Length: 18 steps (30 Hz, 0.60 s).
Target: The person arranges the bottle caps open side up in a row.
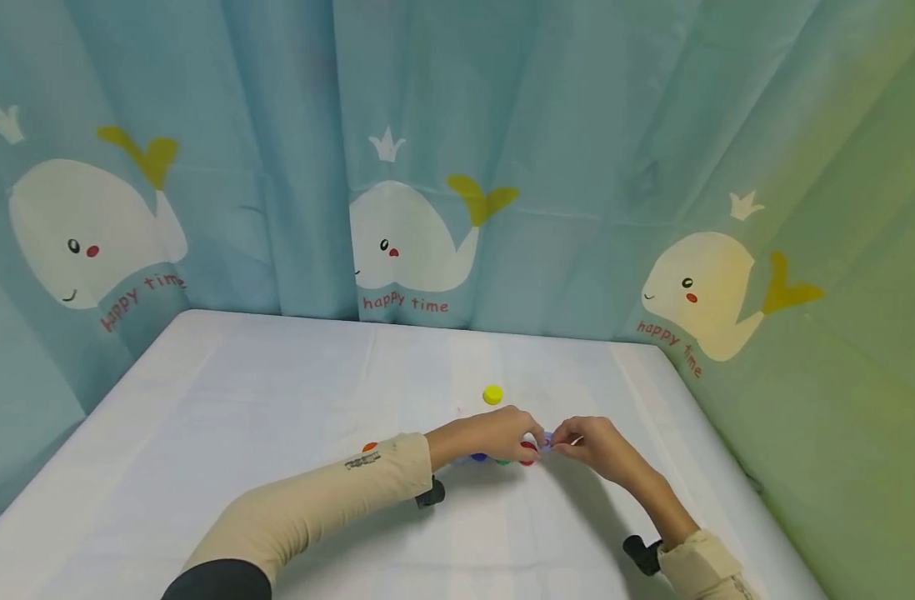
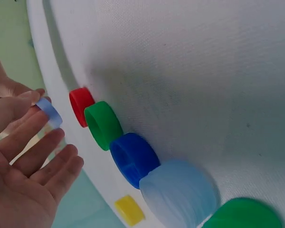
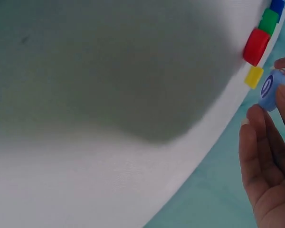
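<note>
A light blue bottle cap (image 1: 547, 442) is held up off the table between the fingertips of both hands. In the right wrist view, a dark round mark shows on the face of this cap (image 3: 269, 90). My right hand (image 1: 596, 446) pinches it by thumb and fingers from the right. From the other side my left hand (image 1: 498, 433) pinches its edge, the remaining fingers spread in the left wrist view. Beside the left hand, a red cap (image 2: 81, 107), a green cap (image 2: 103, 126) and a blue cap (image 2: 134, 160) stand in a row.
The row continues with a pale translucent blue cap (image 2: 180, 194) and another green cap (image 2: 244, 216). A yellow cap (image 1: 492, 395) lies farther back on the white table (image 1: 277, 375). An orange cap (image 1: 370, 447) is partly hidden behind the left sleeve. Whale-printed curtains (image 1: 577, 167) surround the table.
</note>
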Tool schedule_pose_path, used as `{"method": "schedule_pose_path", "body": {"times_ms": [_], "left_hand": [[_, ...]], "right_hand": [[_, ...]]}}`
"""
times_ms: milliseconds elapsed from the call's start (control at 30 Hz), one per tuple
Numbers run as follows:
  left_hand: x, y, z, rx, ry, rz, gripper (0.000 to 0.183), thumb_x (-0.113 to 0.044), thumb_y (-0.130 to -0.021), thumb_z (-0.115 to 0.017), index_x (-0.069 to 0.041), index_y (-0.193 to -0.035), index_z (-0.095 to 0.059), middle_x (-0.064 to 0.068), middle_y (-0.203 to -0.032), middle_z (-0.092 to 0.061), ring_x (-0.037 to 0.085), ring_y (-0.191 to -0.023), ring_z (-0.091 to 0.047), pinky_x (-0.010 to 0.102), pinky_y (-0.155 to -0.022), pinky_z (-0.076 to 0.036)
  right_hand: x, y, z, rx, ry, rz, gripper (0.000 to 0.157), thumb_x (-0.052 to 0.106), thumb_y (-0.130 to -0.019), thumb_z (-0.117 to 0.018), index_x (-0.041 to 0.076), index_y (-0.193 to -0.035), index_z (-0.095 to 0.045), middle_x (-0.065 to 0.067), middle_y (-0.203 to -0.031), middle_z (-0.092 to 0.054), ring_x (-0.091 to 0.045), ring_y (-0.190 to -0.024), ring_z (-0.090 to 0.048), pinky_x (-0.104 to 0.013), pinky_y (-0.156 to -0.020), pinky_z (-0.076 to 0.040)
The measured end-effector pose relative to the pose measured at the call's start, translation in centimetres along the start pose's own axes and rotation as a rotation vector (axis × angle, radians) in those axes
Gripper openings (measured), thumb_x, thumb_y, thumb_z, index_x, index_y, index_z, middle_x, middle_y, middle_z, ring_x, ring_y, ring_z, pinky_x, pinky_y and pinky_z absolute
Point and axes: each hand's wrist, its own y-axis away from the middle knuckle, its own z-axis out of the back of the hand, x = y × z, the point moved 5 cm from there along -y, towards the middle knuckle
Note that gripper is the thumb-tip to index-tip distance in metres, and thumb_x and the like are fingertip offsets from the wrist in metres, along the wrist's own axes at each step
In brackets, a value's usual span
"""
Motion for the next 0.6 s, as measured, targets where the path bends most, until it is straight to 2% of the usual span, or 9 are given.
{"method": "schedule_pose_path", "body": {"times_ms": [33,233,367,600], "left_hand": [[-0.1,-0.1,-0.1,0.006,-0.005,0.000,0.028,-0.022,-0.089,-0.066,-0.011,-0.115,-0.068,-0.009,-0.085,-0.061,0.006,-0.059,-0.043,0.016,-0.056,-0.037],[-0.1,-0.3,-0.6,0.050,-0.010,0.004,0.030,-0.026,-0.090,-0.065,-0.013,-0.117,-0.067,-0.008,-0.095,-0.064,0.005,-0.069,-0.047,0.016,-0.063,-0.039],[0.2,-0.4,-1.1,0.094,0.006,0.025,0.032,-0.033,-0.090,-0.063,-0.015,-0.117,-0.067,-0.011,-0.089,-0.062,0.003,-0.072,-0.050,0.016,-0.064,-0.040],[-0.1,-0.4,-1.4,0.093,-0.015,-0.044,0.027,-0.026,-0.090,-0.064,-0.010,-0.110,-0.069,-0.011,-0.080,-0.059,0.003,-0.068,-0.050,0.014,-0.060,-0.040]], "right_hand": [[0.0,0.0,0.0,0.007,0.010,-0.002,0.006,0.000,-0.081,-0.071,0.006,-0.081,-0.067,0.000,-0.080,-0.067,-0.010,-0.075,-0.063,-0.028,-0.067,-0.053],[-0.4,0.1,-0.4,0.048,0.026,-0.028,0.007,0.000,-0.082,-0.070,0.005,-0.080,-0.066,0.001,-0.079,-0.066,-0.011,-0.074,-0.063,-0.026,-0.066,-0.053],[-0.5,0.0,-1.0,0.091,0.016,-0.024,0.008,-0.001,-0.081,-0.070,0.005,-0.079,-0.065,-0.001,-0.080,-0.066,-0.012,-0.076,-0.064,-0.026,-0.067,-0.052],[-0.4,-0.1,-1.4,0.109,0.043,0.008,0.010,-0.002,-0.079,-0.072,0.005,-0.077,-0.065,-0.001,-0.079,-0.066,-0.013,-0.075,-0.064,-0.026,-0.067,-0.052]]}}
